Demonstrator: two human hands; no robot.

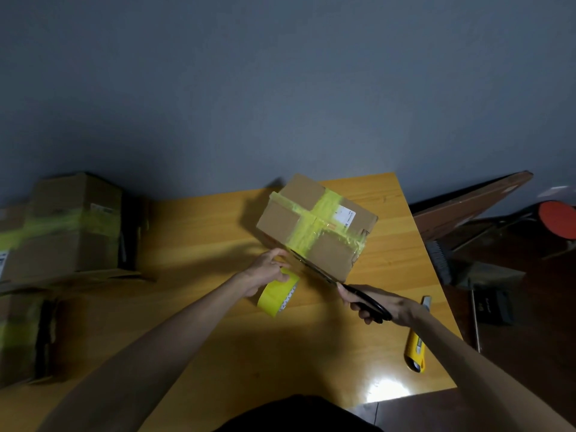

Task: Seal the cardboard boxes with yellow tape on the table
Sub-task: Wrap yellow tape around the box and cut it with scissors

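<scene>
While left hand (265,272) grips tape roll (276,297), right hand (378,305) holds scissors (315,270), blades against box (280,220)

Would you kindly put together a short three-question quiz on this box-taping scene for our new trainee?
1. True or false: the right hand grips the black scissors.
2. The left hand holds: A) the yellow tape roll; B) a marker; C) a stapler.
3. Fill in: the tape strips on top of the cardboard box form a ____.

Key: 1 true; 2 A; 3 cross.
</scene>
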